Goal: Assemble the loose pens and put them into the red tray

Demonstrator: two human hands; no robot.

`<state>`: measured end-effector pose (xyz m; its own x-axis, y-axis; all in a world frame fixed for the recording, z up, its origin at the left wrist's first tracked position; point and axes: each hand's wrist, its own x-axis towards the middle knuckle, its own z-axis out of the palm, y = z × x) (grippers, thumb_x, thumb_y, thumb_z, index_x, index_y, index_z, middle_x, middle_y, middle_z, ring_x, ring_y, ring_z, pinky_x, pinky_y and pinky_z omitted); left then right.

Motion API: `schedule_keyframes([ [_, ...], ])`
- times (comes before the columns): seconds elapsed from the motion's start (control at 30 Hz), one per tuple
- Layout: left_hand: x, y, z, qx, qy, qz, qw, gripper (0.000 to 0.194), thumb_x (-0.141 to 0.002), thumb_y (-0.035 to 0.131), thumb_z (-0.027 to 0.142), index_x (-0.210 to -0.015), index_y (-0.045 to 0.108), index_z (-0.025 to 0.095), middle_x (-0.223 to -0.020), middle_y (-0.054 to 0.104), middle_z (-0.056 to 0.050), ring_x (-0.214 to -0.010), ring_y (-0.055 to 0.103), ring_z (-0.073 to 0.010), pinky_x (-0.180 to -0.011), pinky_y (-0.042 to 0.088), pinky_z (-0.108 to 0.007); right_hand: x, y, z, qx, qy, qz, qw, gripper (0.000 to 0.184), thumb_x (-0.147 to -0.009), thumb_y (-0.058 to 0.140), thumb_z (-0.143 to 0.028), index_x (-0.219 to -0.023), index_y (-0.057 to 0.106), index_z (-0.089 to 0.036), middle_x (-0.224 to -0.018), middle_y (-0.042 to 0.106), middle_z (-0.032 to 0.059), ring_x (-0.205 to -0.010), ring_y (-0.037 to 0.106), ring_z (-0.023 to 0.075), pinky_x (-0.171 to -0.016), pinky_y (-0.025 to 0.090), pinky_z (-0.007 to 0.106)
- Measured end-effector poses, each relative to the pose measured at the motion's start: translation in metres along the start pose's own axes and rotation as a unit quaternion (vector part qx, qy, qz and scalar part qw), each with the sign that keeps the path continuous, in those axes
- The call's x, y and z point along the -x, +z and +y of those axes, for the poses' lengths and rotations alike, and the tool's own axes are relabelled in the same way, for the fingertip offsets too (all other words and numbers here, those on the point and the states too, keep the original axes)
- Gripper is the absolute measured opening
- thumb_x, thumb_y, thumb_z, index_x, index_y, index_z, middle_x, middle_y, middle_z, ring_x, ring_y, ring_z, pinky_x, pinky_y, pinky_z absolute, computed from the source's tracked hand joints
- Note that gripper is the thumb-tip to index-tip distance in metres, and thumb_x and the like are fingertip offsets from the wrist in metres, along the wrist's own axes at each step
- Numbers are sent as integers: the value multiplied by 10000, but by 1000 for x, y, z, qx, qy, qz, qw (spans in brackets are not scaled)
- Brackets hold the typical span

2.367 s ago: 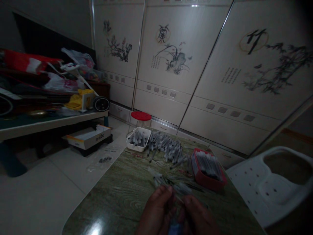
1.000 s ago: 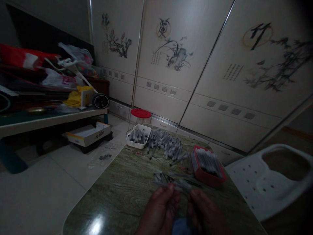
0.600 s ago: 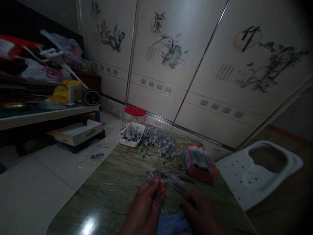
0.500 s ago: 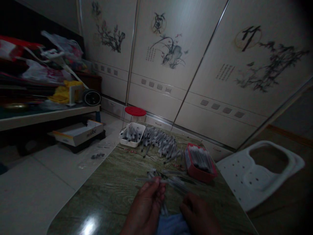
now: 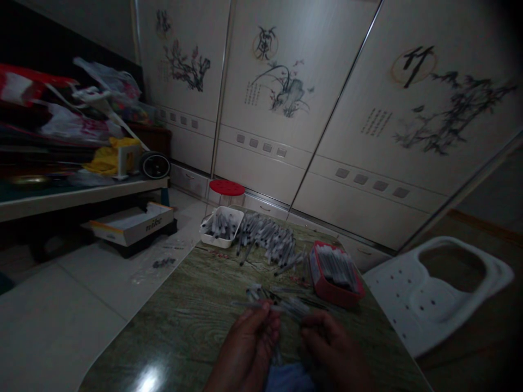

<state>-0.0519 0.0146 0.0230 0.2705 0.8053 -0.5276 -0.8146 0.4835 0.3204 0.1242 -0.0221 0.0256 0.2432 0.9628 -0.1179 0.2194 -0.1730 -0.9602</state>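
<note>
My left hand (image 5: 249, 343) pinches a slim, clear pen-like tube (image 5: 278, 308) between thumb and fingers, level above the table. Close to its right end is my right hand (image 5: 327, 340), fingers curled together; whatever they grip is blurred. Behind both hands lie several loose pen-like tubes (image 5: 255, 292), some with dark ends. Farther back a large heap of similar tubes (image 5: 267, 234) spreads across the table (image 5: 196, 310). More of them fill a white tray (image 5: 218, 241) at the left and stand packed in a red basket (image 5: 339, 295) at the right.
A white plastic chair (image 5: 402, 288) stands at the table's right side. Beyond the far edge is a red stool (image 5: 226, 188), with sliding cabinet doors (image 5: 269, 169) behind. At the left, a cluttered bench (image 5: 81, 193) has an open shoe box (image 5: 139, 226) beneath it.
My right hand has moved up and slightly right, nearer the tube's right end. My left hand still holds the tube, a little lower in view. The camera has shifted slightly.
</note>
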Motion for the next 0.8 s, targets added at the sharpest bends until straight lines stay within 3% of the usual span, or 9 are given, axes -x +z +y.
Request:
schedule_keyframes([
  [0.17, 2, 3, 1, 5, -29, 1, 1000, 149, -976, 661, 60, -844, 712, 107, -734, 750, -79, -601, 712, -119, -603, 578, -195, 4, 9, -22, -50, 5, -26, 998, 287, -804, 820, -452, -912, 705, -213, -680, 699, -5, -596, 619, 176, -580, 474, 275],
  [0.47, 5, 2, 0, -2, -27, -19, 999, 130, -964, 660, 43, -856, 720, 84, -715, 744, -79, -601, 713, -122, -607, 573, -202, 5, 12, -21, 99, -86, -32, 991, 241, -902, 693, -432, -941, 738, -199, -798, 726, 26, -721, 650, 210, -641, 481, 296],
  [0.8, 3, -2, -1, -16, -19, -42, 999, 80, -901, 737, 52, -838, 743, 100, -725, 753, -73, -607, 710, -123, -602, 563, -194, 9, 21, -29, 142, -126, 16, 982, 215, -869, 682, -412, -891, 763, -214, -783, 755, 32, -708, 670, 222, -654, 489, 309],
])
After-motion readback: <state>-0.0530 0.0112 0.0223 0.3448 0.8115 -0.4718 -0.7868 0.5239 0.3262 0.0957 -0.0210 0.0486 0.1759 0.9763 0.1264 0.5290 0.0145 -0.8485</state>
